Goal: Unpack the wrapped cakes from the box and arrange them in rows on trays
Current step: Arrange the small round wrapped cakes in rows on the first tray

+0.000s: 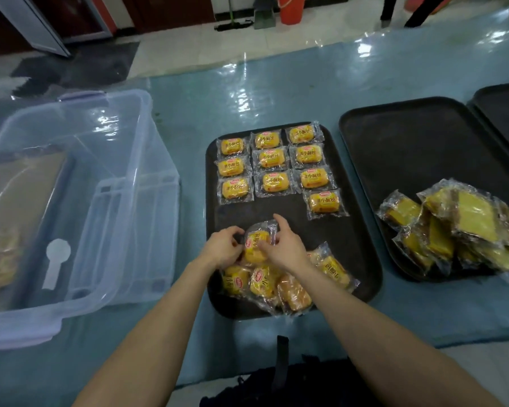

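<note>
While the clear storage box sits at your left, off the tray, your left hand pinches one end of a wrapped cake with curled fingers. Your right hand pinches the other end. The cake is held just above the loose heap at the near edge of the black tray. It looks turned sideways against the laid rows, so I judge you should rotate it until its label reads like theirs. Then set it flat in the bare spot just left of the lone fourth-row cake, edges touching but not overlapping. Leave the other pile on the second tray alone.
</note>
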Demonstrator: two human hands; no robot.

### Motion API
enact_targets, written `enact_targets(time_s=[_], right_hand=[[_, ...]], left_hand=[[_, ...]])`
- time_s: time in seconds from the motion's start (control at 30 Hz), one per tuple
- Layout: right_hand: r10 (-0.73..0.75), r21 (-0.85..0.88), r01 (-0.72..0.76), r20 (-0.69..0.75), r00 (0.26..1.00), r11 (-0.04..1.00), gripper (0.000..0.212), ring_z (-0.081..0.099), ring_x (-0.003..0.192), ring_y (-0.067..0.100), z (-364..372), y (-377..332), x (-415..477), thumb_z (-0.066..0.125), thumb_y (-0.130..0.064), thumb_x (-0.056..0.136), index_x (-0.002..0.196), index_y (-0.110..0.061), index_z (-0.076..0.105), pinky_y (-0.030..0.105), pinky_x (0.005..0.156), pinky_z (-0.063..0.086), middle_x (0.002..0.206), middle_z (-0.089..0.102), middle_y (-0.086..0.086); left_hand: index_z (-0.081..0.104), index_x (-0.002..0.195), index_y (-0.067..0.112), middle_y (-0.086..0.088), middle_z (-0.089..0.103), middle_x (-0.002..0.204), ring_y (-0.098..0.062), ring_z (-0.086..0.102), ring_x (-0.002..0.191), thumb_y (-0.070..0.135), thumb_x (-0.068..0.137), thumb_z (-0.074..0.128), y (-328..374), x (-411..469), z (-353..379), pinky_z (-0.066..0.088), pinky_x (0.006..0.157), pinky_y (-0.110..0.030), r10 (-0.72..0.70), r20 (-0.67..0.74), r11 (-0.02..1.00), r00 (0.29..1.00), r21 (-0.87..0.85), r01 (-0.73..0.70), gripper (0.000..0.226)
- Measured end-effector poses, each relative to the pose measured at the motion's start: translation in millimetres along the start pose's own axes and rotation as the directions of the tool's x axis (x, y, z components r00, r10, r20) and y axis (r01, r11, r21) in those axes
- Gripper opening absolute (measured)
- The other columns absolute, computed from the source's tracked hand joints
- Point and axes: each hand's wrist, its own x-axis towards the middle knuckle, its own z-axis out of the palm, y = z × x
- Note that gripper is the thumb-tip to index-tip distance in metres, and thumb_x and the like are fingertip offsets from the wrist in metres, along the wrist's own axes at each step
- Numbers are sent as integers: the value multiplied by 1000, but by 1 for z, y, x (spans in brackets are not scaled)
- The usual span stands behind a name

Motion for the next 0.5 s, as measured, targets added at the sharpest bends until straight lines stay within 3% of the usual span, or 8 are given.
enact_targets(time_s=[0.07,0.13,0.27,0.4,0.5], right_hand=[[31,6,-31,-44,999,999,61,69,90,15,-5,2,6,73,-27,100,155,-22,46,34,77,54,97,71,-4],[68,4,-68,-85,994,998,41,70,87,13,-13,3,17,74,-23,99,137,-20,58,30,71,53,97,72,-3],[123,53,-116,-148,981,992,17,75,79,18,-17,5,35,79,-20,89,96,-24,64,42,79,65,92,76,2],[152,127,-119,-301,941,985,14,75,73,11,-27,0,39,73,-13,97,94,-22,63,35,73,65,87,76,0],[186,142,-147,-323,928,979,13,73,79,12,-40,3,42,75,-18,98,98,-22,62,29,69,60,93,72,0]], left_hand=[[70,133,22,2,78,109,-15,72,97,24,103,67,3,3,0,53,83,-27,7,-46,1000,999,-21,-8,30],[74,129,23,5,78,115,-9,71,97,36,104,67,9,8,-1,57,84,-28,34,-47,998,998,-55,-37,29],[70,140,17,3,71,125,-12,67,110,66,91,74,27,19,-3,52,91,-27,129,26,991,991,-36,-128,69],[47,159,27,3,51,135,-19,54,125,85,62,80,41,34,0,50,110,-42,114,139,991,984,57,-122,117],[45,158,28,2,55,141,-20,57,128,64,73,89,41,47,8,51,111,-43,113,33,986,993,118,-116,102]])
